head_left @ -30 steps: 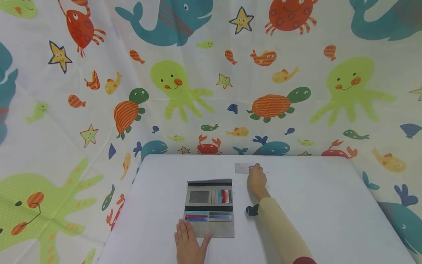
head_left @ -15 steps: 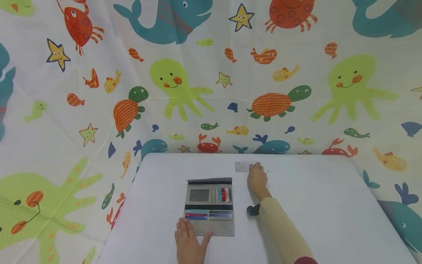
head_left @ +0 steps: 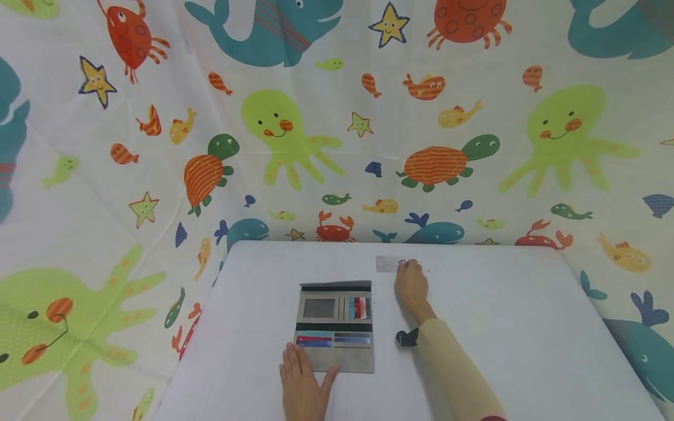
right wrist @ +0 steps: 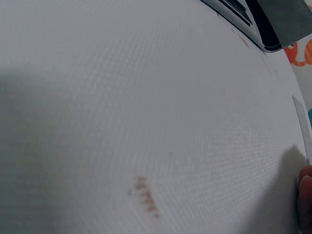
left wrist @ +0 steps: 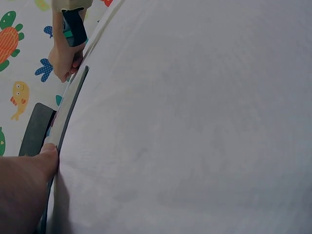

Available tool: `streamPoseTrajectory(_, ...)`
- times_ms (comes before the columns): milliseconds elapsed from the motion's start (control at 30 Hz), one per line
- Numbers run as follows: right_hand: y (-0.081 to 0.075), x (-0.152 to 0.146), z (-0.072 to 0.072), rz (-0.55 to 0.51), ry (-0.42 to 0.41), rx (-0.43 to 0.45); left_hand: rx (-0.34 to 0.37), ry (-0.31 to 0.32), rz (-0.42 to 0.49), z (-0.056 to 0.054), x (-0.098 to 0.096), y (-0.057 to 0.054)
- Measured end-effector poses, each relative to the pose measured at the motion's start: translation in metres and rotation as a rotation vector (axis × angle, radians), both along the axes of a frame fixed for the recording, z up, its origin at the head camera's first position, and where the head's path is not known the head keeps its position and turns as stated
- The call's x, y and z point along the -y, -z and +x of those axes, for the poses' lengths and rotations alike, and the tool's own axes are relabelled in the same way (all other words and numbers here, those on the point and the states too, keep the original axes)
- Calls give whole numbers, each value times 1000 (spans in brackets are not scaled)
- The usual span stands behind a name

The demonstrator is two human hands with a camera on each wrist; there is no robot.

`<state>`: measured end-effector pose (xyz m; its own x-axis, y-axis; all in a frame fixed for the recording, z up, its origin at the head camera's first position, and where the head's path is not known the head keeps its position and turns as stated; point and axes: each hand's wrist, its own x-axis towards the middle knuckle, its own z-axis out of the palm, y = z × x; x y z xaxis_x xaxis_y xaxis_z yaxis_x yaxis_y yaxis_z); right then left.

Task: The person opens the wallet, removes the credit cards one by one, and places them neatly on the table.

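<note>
I see the left hand (head_left: 304, 383) lying palm down at the near left, fingers long and pointing far, thumb spread out to the right. From the near right, I have the right arm (head_left: 459, 365) stretched far and leftward, its right hand (head_left: 412, 286) palm down, fingers curled into a pinch.

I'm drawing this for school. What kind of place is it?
Probably an indoor table corner: a white table, sea-animal cloth hanging behind it and an open wallet on top.
</note>
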<state>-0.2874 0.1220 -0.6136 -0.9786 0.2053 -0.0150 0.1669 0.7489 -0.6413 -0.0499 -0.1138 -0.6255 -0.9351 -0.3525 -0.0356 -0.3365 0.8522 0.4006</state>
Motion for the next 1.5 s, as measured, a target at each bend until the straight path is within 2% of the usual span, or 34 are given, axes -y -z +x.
streamPoseTrajectory(267,-5,2,12,-62,-59,-4,-13,5,-11,2,1,-3)
streamPoseTrajectory(533,-12,5,24,-112,-79,-43,-12,6,-13,3,2,0)
streamPoseTrajectory(867,-18,9,39,-111,-107,-85,-12,13,19,5,0,-3)
streamPoseTrajectory(1133,-30,17,45,-102,-143,-103,-21,33,29,-2,8,4)
streamPoseTrajectory(1267,-35,21,50,-106,-155,-93,-25,44,44,-3,9,3)
streamPoseTrajectory(1500,-37,26,69,-113,-191,-69,-2,45,43,-1,7,1)
